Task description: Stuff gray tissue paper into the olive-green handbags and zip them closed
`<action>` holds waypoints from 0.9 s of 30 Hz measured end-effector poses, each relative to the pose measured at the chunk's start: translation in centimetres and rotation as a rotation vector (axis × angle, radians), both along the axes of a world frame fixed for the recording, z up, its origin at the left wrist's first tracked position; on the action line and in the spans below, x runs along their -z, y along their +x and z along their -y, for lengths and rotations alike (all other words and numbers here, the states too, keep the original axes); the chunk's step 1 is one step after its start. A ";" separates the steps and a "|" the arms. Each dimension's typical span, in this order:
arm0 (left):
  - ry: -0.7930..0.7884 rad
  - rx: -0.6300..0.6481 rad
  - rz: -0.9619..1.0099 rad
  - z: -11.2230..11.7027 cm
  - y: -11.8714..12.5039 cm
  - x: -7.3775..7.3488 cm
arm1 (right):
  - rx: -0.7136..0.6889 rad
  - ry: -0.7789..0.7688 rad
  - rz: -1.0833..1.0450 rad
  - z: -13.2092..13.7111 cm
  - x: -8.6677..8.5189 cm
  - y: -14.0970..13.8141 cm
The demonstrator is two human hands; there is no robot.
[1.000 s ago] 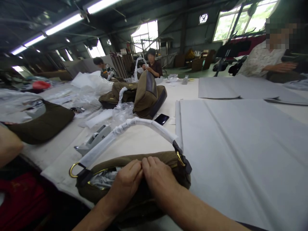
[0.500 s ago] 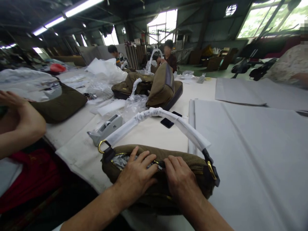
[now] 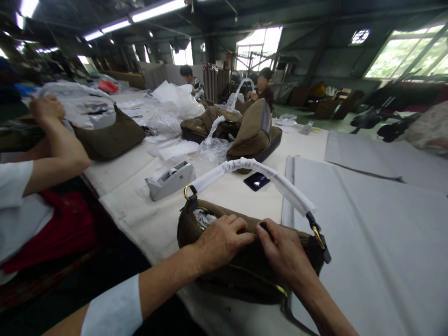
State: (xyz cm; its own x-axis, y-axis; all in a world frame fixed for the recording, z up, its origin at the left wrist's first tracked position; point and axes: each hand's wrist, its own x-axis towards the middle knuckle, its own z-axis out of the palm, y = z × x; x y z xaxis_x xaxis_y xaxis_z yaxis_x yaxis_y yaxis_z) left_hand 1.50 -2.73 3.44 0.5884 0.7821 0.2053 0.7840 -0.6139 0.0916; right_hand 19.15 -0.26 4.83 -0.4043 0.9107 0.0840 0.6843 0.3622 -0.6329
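Observation:
An olive-brown handbag (image 3: 217, 283) lies on the table in front of me, its top zipper partly open. Pale stuffing (image 3: 204, 218) shows in the gap at its left end. The handle (image 3: 241, 163) arches above, wrapped in white material, with gold rings at both ends. My left hand (image 3: 224, 240) is closed over the bag's top edge beside the opening, fingers curled. Close to its right, my right hand (image 3: 285, 249) pinches the dark zipper pull (image 3: 264, 227) between thumb and forefinger; its other fingers are curled.
A grey tape dispenser (image 3: 171, 179) and a phone (image 3: 256, 181) lie beyond the bag. Large pale sheets (image 3: 364, 233) cover the right side. More brown bags (image 3: 250, 133) stand farther back among plastic wrap. At left, a co-worker's arm (image 3: 58, 135) is by another bag (image 3: 108, 135).
My left hand's spread fingers have curled onto the bag's edge. My right hand has turned, thumb now uppermost at the pull. The view has swung left, and the co-worker's arm has shifted.

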 end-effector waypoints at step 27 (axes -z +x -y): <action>0.024 -0.062 0.139 -1.1 2.1 1.4 | -0.174 0.264 0.632 0.3 -1.0 0.9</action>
State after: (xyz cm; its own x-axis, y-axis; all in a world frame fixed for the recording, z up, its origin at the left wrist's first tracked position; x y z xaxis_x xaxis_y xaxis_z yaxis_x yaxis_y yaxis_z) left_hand 3.55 -1.65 2.00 0.5040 0.8096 0.3008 0.8012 -0.5684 0.1873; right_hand 20.01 -0.55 5.83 -0.5868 0.8097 -0.0053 0.8097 0.5868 -0.0096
